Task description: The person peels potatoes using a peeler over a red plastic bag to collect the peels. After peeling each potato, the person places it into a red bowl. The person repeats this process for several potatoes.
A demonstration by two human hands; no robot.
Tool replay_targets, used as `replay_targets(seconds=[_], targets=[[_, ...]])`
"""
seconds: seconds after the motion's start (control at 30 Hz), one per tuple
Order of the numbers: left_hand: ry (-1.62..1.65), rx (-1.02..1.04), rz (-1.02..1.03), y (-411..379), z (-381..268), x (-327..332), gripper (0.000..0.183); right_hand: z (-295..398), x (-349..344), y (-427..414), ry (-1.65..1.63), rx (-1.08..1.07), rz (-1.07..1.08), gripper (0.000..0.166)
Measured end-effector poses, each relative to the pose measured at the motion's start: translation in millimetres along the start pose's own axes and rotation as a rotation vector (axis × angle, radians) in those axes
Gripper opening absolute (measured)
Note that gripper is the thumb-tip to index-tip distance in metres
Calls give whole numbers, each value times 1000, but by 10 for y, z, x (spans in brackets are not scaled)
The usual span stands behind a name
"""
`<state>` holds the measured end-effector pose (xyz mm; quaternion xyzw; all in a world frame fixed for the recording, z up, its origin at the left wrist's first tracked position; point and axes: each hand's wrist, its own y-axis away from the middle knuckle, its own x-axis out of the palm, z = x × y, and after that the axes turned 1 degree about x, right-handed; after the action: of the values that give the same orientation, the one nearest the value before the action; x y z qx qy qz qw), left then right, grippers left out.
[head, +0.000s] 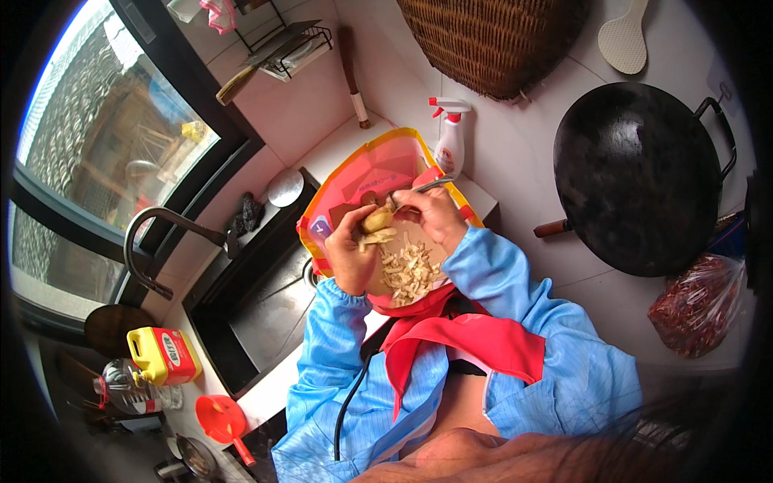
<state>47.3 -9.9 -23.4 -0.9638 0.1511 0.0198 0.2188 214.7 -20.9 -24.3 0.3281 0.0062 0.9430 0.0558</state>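
My left hand point(352, 250) grips a knobbly yellow-brown root point(377, 221), which looks like ginger. A paler, peeled-looking piece point(378, 237) sits just under it, against the same fingers. In my right hand point(439, 215) is a thin metal utensil point(436, 183). Its working end meets the root and is partly hidden, so its exact kind is unclear. Both hands are over an open red, pink and yellow bag point(386, 158). Many pale cut or peeled pieces point(410, 270) lie inside the bag, below my hands.
A black sink point(253, 308) with a curved faucet point(172, 212) lies left of the bag. Behind the bag stands a spray bottle point(450, 136). A black wok point(634, 175) and woven basket point(495, 42) hang on the wall. A red ladle point(221, 418) and yellow jug point(163, 356) occupy the counter.
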Motion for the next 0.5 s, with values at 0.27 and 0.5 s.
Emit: replay_targets(seconds=[0.27,0.5], targets=[[-445,72,-5,-4,-208,71,33,-146,164,120,234,-165,145,17],[180,-88,24,-35,-34,-34,32,63,-15,72,3,68,-1,14]])
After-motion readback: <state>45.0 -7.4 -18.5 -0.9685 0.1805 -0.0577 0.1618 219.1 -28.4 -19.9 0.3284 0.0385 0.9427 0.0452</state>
